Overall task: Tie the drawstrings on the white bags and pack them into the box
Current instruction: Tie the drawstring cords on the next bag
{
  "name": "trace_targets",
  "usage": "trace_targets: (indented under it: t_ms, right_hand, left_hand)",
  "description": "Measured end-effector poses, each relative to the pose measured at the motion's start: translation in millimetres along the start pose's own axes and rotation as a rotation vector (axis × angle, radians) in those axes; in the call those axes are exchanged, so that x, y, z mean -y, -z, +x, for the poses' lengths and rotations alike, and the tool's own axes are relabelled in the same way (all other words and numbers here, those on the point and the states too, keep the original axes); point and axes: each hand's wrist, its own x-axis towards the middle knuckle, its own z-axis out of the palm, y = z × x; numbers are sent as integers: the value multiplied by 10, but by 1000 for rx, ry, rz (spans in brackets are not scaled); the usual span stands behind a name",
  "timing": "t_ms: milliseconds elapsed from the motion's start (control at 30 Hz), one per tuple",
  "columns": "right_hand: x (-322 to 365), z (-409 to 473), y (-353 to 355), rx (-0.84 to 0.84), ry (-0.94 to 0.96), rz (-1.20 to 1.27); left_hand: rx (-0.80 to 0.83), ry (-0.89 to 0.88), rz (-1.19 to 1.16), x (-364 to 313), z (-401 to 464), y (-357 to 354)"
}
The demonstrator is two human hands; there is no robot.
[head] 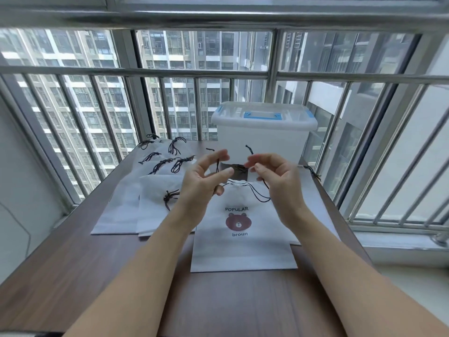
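Note:
A white drawstring bag (pixel 243 249) printed with a brown bear lies flat on the wooden table (pixel 73 276) in front of me. Both hands hover above its gathered mouth. My left hand (pixel 201 178) pinches one black cord end between thumb and fingers. My right hand (pixel 274 176) pinches the other cord end, and a loop of black drawstring (pixel 257 194) trails down to the bag. A half-formed knot (pixel 239 167) sits between the hands. The white plastic box (pixel 263 135) with blue latches stands behind, lid on.
Several more white bags (pixel 136 200) with black cords lie overlapped to the left. Another bag (pixel 313 190) lies at the right under my right wrist. Metal window bars (pixel 170 71) run right behind the table and along its right side.

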Motion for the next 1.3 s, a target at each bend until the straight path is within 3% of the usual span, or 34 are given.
trace_targets:
  t_ms: [133, 200, 300, 433, 633, 767, 900, 1133, 1200, 1300]
  right_hand:
    - [-43, -84, -56, 121, 149, -144]
    - [-50, -77, -48, 224, 116, -107]
    - [-67, -96, -67, 349, 21, -59]
    - [-121, -28, -34, 264, -82, 30]
    - [-188, 56, 60, 220, -123, -116]
    - [-189, 67, 113, 218, -17, -373]
    - [-208, 111, 155, 82, 46, -654]
    - [-210, 105, 111, 80, -246, -235]
    - [-196, 101, 87, 64, -344, -68]
    - [-147, 93, 65, 53, -475, 216]
  left_hand:
    - [119, 110, 47, 59, -12, -38]
    - [177, 127, 88, 116, -31, -96]
    - [141, 155, 114, 198, -36, -149]
    - [152, 243, -31, 156, -19, -175]
    - [165, 262, -98, 135, -11, -141]
    - [135, 245, -21, 138, -6, -126]
    - [56, 164, 158, 182, -2, -157]
    - [62, -39, 526, 267, -26, -145]
    - [46, 22, 483, 221, -26, -180]
    - [111, 297, 195, 123, -36, -201]
